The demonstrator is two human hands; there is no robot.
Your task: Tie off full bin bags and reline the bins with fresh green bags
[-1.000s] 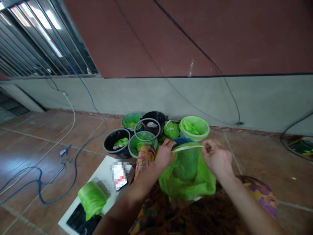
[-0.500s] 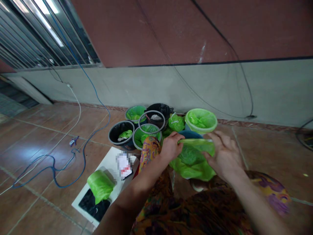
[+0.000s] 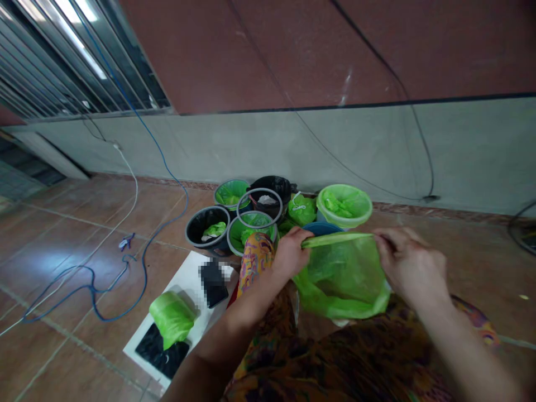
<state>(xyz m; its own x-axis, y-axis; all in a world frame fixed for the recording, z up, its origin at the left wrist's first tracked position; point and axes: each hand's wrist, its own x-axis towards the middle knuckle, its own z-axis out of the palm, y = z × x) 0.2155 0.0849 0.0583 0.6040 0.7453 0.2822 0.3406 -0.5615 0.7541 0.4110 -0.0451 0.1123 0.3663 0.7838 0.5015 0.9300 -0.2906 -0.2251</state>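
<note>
A green plastic bag (image 3: 343, 276) hangs spread between my two hands, its folded top edge pulled nearly straight. My left hand (image 3: 291, 254) pinches the left end of that edge. At the right end, my right hand (image 3: 414, 259) has its fingers closed on the bag. Just behind the bag shows the rim of a blue bin (image 3: 322, 228), mostly hidden. A bin lined in light green (image 3: 344, 205) stands behind it, against the wall. Beside that one is a tied green bag (image 3: 302, 209).
Left of my hands stand several lined bins (image 3: 208, 231), with a loose grey ring (image 3: 259, 191) on top. A white board (image 3: 142, 340) carries a green roll (image 3: 172, 315) and a dark phone (image 3: 213, 283). Blue cable (image 3: 144, 279) loops over the tiles.
My right hand has moved right and its fingers have closed on the bag's edge. The bag is stretched wider. The phone's screen has gone from lit to dark.
</note>
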